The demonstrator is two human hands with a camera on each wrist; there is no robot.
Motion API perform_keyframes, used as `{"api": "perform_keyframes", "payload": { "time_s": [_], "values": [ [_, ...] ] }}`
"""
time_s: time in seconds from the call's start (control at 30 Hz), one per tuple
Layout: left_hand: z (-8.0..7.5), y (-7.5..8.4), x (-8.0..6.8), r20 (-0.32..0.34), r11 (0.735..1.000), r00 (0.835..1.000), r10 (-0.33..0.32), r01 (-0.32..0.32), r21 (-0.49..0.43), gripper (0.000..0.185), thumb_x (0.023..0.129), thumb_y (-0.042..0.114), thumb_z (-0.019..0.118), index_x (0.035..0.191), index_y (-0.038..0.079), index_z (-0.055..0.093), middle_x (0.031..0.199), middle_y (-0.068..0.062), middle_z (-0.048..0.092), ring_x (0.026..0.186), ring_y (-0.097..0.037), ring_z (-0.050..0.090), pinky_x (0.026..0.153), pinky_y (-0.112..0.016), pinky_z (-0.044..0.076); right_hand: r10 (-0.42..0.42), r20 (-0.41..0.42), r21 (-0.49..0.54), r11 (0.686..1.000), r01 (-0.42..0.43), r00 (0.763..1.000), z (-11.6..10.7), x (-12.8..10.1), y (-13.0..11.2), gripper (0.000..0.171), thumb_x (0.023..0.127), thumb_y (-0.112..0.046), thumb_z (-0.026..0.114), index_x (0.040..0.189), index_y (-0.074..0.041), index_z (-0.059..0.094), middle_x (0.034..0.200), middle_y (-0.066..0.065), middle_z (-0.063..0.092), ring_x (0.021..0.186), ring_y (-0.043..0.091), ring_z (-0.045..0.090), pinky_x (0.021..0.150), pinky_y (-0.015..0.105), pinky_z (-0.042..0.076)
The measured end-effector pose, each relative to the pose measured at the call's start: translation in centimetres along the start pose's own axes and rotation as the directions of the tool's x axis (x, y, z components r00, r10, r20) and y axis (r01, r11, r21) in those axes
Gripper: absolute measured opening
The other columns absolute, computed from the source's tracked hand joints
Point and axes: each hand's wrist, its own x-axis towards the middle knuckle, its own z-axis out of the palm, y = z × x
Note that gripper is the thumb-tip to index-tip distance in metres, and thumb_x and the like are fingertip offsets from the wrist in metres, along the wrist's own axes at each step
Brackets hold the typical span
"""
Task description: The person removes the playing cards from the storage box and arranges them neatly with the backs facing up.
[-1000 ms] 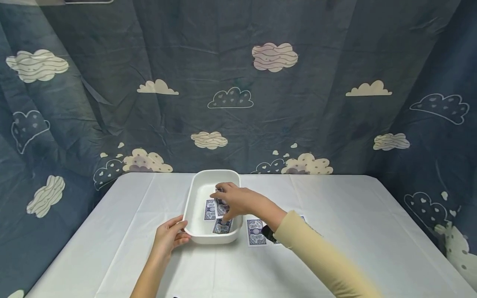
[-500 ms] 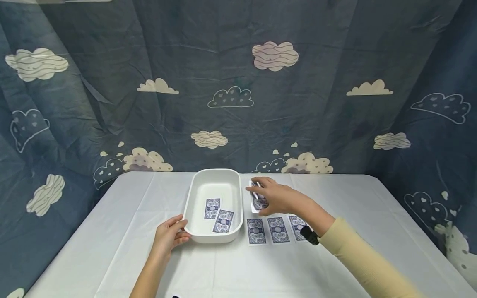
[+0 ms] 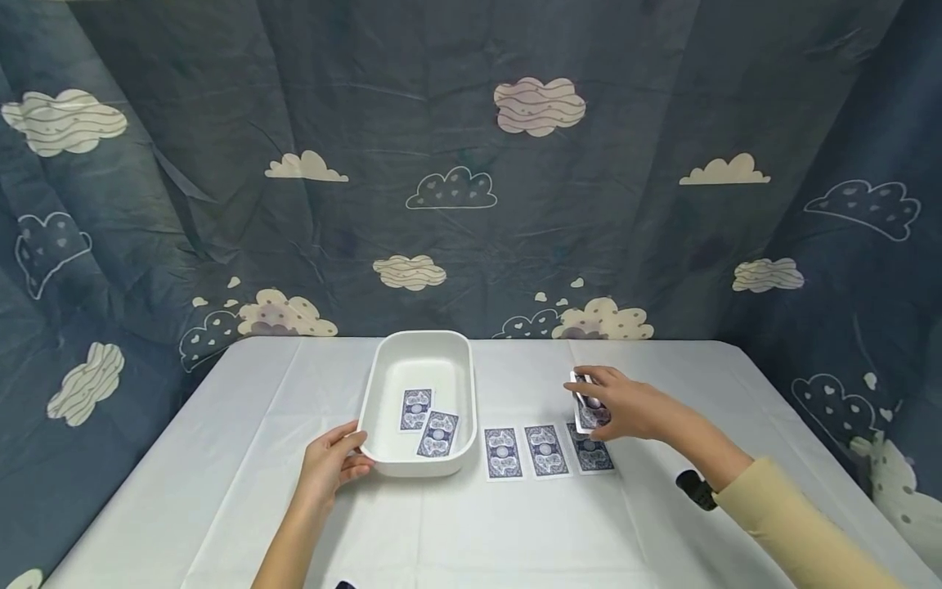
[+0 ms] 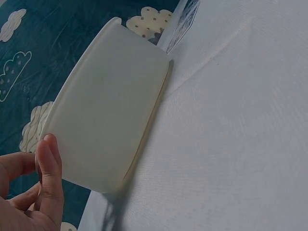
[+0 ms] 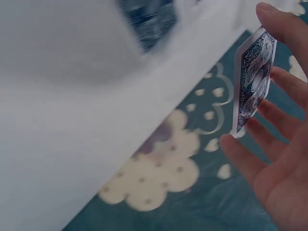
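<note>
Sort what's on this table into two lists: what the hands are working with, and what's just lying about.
In use:
- card pinched in the right hand
- white tray held by the left hand
- two cards in the tray
- three cards in a row

Lying about:
- tablecloth
- cloud curtain

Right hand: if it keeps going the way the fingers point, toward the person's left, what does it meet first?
Probably nothing close: the right hand, holding a card, points across bare tablecloth. The white tray comes first, if the hand stays low. Depth is unclear.
</note>
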Motion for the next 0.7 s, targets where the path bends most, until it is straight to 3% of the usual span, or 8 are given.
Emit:
{"api": "perform_keyframes", "payload": {
  "time_s": [0.4,0.7],
  "values": [
    [-0.1,0.1,0.1,0.003,1.000,1.000,0.001,-0.001,-0.001,0.049,0.088,0.008,0.052,0.132,-0.009,0.038,0.071,0.000,0.054,0.050,-0.005,0.058,0.050,-0.013,0.053,0.056,0.080,0.038,0.998,-0.059,0.995,2.5,-2.4,4.0,0.089,0.062,-0.026,0.081,0.138,-0.011,0.036,0.141,0.015,0.036,0.127,0.040,0.035,0.094,0.061,0.040],
    [0.0,0.1,0.0,0.007,1.000,1.000,0.001,-0.001,0.006,0.049,0.088,0.009,0.052,0.132,-0.008,0.038,0.070,0.000,0.056,0.050,-0.005,0.058,0.050,-0.013,0.053,0.152,0.233,0.099,0.979,-0.179,0.961,4.1,-2.2,4.8,0.097,0.060,-0.022,0.083,0.141,-0.011,0.029,0.141,0.018,0.035,0.127,0.041,0.033,0.098,0.064,0.034]
  ]
}}
